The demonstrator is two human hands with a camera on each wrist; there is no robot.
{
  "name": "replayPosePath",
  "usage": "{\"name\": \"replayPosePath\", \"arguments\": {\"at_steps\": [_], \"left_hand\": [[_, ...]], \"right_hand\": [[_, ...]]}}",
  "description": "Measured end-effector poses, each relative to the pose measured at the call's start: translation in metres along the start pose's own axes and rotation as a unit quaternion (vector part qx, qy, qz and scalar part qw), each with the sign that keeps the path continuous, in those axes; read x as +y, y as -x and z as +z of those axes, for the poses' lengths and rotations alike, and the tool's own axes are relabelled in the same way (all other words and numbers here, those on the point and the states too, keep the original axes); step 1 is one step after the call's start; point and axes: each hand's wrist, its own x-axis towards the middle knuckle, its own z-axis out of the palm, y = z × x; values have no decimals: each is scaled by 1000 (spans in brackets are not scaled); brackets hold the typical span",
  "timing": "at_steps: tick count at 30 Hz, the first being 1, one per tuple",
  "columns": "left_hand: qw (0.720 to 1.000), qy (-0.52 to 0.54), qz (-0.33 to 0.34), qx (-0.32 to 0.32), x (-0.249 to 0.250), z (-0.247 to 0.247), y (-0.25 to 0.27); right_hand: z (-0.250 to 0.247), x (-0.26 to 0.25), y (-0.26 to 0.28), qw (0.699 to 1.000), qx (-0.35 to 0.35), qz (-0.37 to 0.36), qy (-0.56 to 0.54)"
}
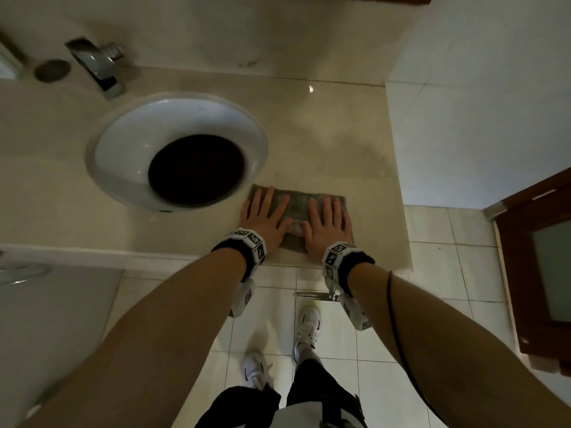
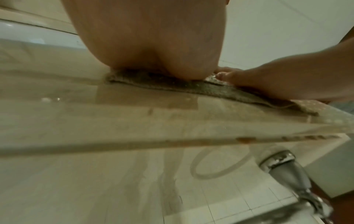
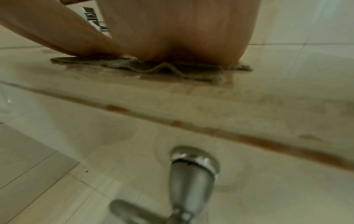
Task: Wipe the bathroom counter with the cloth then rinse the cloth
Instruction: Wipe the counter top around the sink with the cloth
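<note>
A grey-green cloth [image 1: 296, 208] lies flat on the beige counter [image 1: 333, 143], close to its front edge and just right of the sink [image 1: 123, 143]. My left hand [image 1: 265, 213] presses flat on the cloth's left half, fingers straight. Beside it, my right hand [image 1: 328, 222] lies flat on the right half. In the left wrist view the heel of my left hand [image 2: 153, 48] bears on the cloth [image 2: 206, 88], with the right hand [image 2: 272, 81] next to it. In the right wrist view the cloth [image 3: 134, 65] wrinkles under my right hand [image 3: 182, 33].
A chrome faucet [image 1: 99, 67] stands behind the white sink, with a round metal disc [image 1: 52, 70] to its left. A white tiled wall [image 1: 479, 103] bounds the counter on the right. A chrome valve [image 3: 192, 174] juts out below the counter edge. A brown door [image 1: 537, 267] is at the right.
</note>
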Motion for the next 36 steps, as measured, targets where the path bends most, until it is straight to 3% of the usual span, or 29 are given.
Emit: {"name": "replayPosePath", "arguments": {"at_steps": [7,15,36], "left_hand": [[1000,-8,-1,-7,-30,11,47],[1000,-3,-10,-9,-27,9,41],[1000,2,-18,26,5,-58,-147]], "right_hand": [[22,-38,40,1000,-8,-3,-5],[21,-50,39,997,-13,52,-56],[-68,10,-155,998,-27,18,-48]]}}
